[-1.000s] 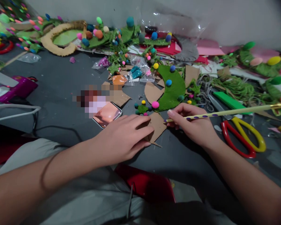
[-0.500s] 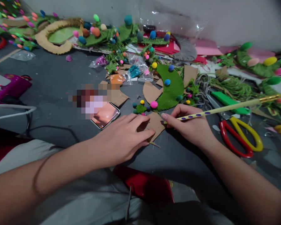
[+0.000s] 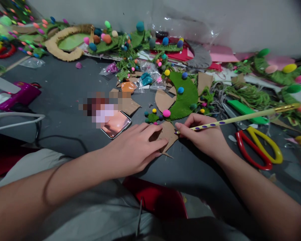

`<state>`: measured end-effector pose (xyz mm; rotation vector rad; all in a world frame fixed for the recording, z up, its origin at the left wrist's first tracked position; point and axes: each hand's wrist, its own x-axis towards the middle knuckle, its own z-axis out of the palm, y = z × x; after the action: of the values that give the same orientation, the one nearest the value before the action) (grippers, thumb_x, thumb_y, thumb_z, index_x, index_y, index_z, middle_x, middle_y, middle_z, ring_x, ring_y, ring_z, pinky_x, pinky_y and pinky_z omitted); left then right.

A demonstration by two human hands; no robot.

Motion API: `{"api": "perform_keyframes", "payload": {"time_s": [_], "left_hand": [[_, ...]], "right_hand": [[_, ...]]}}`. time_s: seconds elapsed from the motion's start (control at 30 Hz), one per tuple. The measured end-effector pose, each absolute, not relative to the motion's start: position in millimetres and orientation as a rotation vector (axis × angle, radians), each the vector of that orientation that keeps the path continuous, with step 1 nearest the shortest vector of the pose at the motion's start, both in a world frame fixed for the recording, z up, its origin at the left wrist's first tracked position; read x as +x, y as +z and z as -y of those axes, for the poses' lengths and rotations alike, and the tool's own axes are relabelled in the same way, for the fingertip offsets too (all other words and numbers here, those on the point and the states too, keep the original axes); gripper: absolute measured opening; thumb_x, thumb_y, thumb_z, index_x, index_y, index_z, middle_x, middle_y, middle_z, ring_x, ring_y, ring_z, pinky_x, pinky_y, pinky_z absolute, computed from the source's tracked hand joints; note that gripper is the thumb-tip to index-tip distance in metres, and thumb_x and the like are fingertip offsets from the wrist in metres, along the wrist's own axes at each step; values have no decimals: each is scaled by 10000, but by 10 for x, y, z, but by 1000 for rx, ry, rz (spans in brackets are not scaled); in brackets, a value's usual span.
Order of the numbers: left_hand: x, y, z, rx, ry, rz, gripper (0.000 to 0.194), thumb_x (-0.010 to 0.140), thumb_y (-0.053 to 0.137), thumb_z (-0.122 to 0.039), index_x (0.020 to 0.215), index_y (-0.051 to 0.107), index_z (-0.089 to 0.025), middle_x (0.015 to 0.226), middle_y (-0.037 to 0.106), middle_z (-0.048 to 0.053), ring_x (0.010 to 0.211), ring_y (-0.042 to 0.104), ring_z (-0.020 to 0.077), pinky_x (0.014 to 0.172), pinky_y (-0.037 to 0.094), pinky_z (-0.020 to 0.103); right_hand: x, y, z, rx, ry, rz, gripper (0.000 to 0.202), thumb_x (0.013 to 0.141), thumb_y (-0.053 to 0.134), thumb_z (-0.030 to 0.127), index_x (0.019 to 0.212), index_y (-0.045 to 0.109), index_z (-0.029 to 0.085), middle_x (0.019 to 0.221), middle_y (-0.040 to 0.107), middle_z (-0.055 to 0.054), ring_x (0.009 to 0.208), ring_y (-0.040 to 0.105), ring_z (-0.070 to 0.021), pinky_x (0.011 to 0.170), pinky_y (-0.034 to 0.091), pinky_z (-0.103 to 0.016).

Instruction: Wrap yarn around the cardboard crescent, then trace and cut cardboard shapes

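Observation:
My left hand grips a small piece of brown cardboard, its thumb and fingers spread over the left part and pressing it to the dark table. In my right hand is a pale yellow pencil with purple spots and a gold-coloured band. Its tip meets the cardboard's right edge or lies just beside it; which of these I cannot tell. Just beyond the cardboard lie a small green star with coloured balls and a green crescent dotted with felt balls.
A phone with a lit screen lies near my left hand. Scissors with red and yellow handles and a green comb are at the right. A purple device is at the left. Green yarn and decorated shapes line the wall.
The view has shifted slightly, so things on the table appear a little further right and lower. Both hands keep their hold, with the pencil tip still at the cardboard's right edge.

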<state>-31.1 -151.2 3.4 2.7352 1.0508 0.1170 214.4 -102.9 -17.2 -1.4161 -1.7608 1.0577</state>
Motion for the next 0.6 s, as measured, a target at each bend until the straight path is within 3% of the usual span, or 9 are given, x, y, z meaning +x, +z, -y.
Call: {"api": "perform_keyframes", "payload": {"time_s": [0.6], "left_hand": [[-323,11,1516,2765,153,-1036,376,1070,438,-339,1375,633,-237,1468,529,172,1254,570,344,989,524,514]], "right_hand": [[2152,-179,1018,-1402,1074,1758,306,841,768,395,649,599,226,618,708,-22,566,634,-166,530,454,-282]]}}
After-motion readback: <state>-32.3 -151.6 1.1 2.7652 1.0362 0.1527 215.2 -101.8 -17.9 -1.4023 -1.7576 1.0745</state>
